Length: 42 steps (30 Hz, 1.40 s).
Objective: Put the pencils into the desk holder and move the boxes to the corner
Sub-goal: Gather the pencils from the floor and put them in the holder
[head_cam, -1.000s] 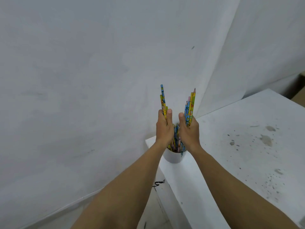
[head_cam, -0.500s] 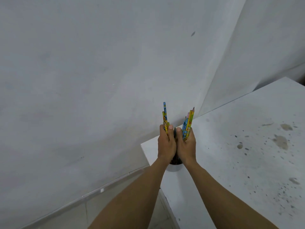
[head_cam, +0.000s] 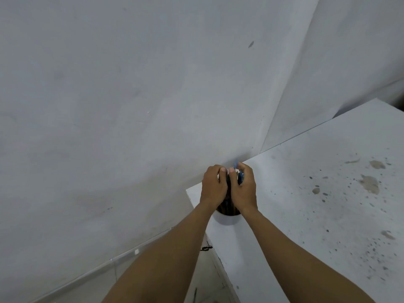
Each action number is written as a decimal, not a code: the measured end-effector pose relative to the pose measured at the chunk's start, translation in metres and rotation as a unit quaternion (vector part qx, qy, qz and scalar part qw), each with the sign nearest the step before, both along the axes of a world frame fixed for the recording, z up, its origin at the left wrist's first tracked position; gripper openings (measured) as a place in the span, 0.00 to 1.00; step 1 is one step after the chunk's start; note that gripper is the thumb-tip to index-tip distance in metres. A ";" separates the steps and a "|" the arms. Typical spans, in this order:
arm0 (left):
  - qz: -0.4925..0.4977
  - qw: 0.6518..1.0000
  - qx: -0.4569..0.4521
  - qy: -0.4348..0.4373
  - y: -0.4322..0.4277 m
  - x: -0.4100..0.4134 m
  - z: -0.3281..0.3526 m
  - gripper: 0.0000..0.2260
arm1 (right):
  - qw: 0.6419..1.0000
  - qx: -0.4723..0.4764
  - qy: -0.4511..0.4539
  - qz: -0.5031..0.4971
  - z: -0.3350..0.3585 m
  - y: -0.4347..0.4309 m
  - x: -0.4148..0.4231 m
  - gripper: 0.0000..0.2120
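Note:
A white round desk holder (head_cam: 227, 219) stands at the near left corner of the white table (head_cam: 306, 215). Both hands sit side by side right over its mouth. My left hand (head_cam: 213, 185) is curled over the pencils, most of which are hidden under it. My right hand (head_cam: 243, 186) is closed around a bunch of pencils (head_cam: 239, 174); only blue ends poke out between its fingers. Dark pencil shafts show inside the holder below the palms. No boxes are in view.
The table top is stained with dark specks and blotches (head_cam: 369, 183) on the right. White walls meet in a corner (head_cam: 262, 149) just behind the holder. The table's left edge drops to the floor, where a small black cord (head_cam: 205, 248) hangs.
Both hands have sunk down onto the holder with the pencils. The long pencil ends that stood high above the fists are now almost entirely hidden. The camera has tilted down.

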<state>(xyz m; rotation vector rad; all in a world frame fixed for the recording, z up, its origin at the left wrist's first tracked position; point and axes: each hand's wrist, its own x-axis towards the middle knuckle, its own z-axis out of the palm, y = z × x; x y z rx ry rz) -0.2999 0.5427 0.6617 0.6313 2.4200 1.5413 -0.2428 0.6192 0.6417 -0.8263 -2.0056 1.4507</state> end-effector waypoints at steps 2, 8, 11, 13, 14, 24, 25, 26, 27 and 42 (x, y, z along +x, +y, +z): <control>-0.008 1.000 -0.004 -0.017 -0.005 -0.001 -0.001 0.08 | 1.000 0.020 -0.012 0.001 0.003 0.002 0.000 0.14; 0.005 0.999 0.027 -0.024 -0.017 -0.001 0.004 0.05 | 0.997 0.048 -0.043 0.048 0.016 0.002 0.002 0.17; 0.003 0.999 0.037 -0.015 -0.024 -0.001 0.014 0.07 | 0.996 0.044 -0.042 0.067 0.025 -0.004 0.002 0.20; 0.009 0.999 0.042 -0.010 -0.031 -0.001 0.022 0.08 | 0.995 0.056 -0.036 0.071 0.031 -0.010 0.002 0.20; 0.011 0.999 0.043 -0.009 -0.036 -0.001 0.026 0.08 | 0.995 0.067 -0.029 0.072 0.035 -0.016 0.001 0.19; 0.027 0.999 0.038 0.010 -0.135 0.016 0.038 0.05 | 0.983 0.144 -0.011 0.114 0.053 -0.102 0.009 0.13; 0.025 0.999 0.034 0.016 -0.146 0.019 0.039 0.05 | 0.981 0.150 -0.008 0.119 0.054 -0.111 0.012 0.12; 0.023 0.999 0.029 0.021 -0.159 0.022 0.038 0.05 | 0.980 0.156 -0.007 0.125 0.054 -0.122 0.016 0.12; 0.025 0.999 0.023 0.028 -0.180 0.028 0.039 0.05 | 0.978 0.165 -0.005 0.130 0.055 -0.140 0.021 0.11; -0.008 0.987 -0.123 0.100 -0.482 0.134 -0.020 0.06 | 0.936 0.216 -0.173 0.217 -0.015 -0.394 0.143 0.19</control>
